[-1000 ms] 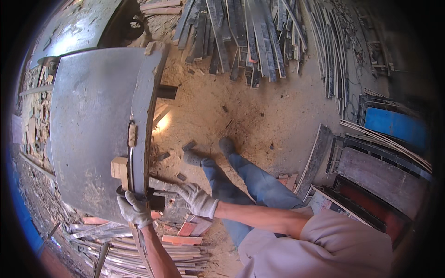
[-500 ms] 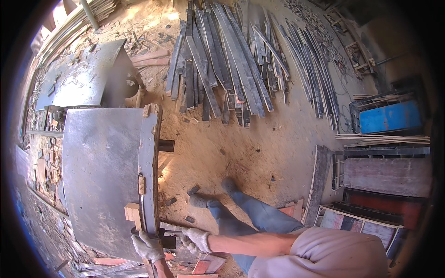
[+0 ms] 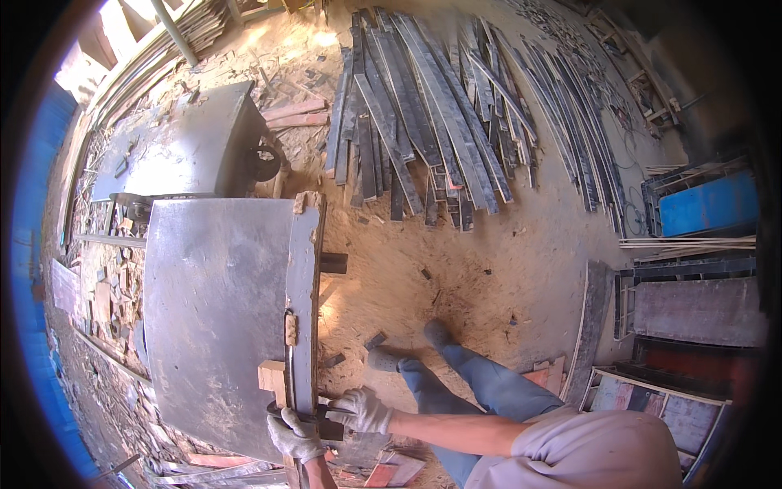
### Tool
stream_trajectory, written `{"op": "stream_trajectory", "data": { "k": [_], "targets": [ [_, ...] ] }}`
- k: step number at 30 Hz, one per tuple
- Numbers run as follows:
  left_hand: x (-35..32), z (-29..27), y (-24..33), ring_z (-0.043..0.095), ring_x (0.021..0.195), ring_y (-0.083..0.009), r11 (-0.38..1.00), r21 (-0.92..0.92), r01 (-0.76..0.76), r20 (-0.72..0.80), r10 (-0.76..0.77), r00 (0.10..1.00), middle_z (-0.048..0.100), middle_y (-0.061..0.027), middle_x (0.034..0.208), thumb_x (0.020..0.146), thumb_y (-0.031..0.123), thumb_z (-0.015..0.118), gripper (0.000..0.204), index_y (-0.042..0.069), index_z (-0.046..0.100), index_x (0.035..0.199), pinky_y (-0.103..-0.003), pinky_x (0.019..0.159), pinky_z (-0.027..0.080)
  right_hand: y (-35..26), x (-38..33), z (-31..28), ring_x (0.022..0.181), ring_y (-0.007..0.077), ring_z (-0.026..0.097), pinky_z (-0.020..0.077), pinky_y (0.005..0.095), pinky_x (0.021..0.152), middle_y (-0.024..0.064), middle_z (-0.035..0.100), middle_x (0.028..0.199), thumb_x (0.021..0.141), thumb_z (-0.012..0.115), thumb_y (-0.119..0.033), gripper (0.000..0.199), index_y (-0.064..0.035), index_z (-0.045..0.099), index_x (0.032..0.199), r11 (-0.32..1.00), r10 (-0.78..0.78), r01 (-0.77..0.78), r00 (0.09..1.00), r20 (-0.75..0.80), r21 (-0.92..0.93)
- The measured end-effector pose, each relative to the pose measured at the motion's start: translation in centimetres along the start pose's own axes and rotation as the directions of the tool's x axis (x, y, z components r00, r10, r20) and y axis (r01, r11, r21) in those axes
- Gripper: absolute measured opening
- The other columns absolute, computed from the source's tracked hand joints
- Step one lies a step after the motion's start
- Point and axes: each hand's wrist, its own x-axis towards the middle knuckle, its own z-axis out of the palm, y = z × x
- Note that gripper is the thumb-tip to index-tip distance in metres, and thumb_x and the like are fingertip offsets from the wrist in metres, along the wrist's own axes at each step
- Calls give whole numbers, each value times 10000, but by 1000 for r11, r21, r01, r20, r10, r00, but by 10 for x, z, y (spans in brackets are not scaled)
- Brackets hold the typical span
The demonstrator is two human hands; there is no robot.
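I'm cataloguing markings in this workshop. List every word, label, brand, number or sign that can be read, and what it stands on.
No text can be read in this view.
Grey tabletop: scuffs and stains, no legible lettering.
Gloved left hand and gloved right hand: no legible lettering.
Blue panel at right: none legible.
Framed panels at lower right: too blurred to tell whether they bear print.

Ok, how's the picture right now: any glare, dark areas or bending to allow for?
Head view: glare whitens part of the far metal table; head view: corners black, upper right dim; head view: blue sheeting bows along the left rim; head view: left hand and right hand are visible, but fine detail there is soft.
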Motion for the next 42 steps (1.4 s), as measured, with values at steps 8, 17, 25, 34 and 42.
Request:
{"op": "stream_trajectory", "data": {
  "k": [8,17,25,34,42],
  "targets": [
    [-1,-3,5,675,929,-511,1000,4,22,4,-22,1000,723,-271,1005,1012,598,527,647,-6,718,1144,-567,820,510,-14,16,13,592,170,623,565,390,633,72,722,750,1079,628,-386,337,-78,755,1130,490,748,-787,600,283,374],
    [3,-3,-3,653,976,-517,996,-71,55,88,-49,995,699,-290,1025,983,561,560,618,-19,677,1160,-571,858,493,21,19,62,610,232,697,525,357,521,148,737,841,1010,686,-382,384,-6,687,1090,-63,862,-859,210,461,509],
    [6,-18,4,706,986,-434,997,41,-62,133,56,990,743,-216,1083,1023,504,558,516,53,716,1217,-518,876,551,-14,-7,37,796,363,724,544,493,783,218,722,864,1029,490,-572,586,-22,686,991,298,939,-857,343,34,421],
    [10,-33,25,709,976,-445,998,62,4,162,-14,987,745,-242,1084,1019,460,607,469,49,723,1212,-528,885,560,-20,-5,60,868,406,688,528,534,819,248,707,1013,1069,436,-400,417,-24,607,1126,26,952,-935,130,275,354],
    [-1,-2,9,627,944,-479,999,21,42,64,-43,997,666,-249,977,922,505,638,559,-13,666,1131,-569,835,479,29,13,1,586,297,559,413,527,540,210,660,855,1038,449,-339,395,31,586,1069,-426,483,-883,-39,875,196]
  ]
}}
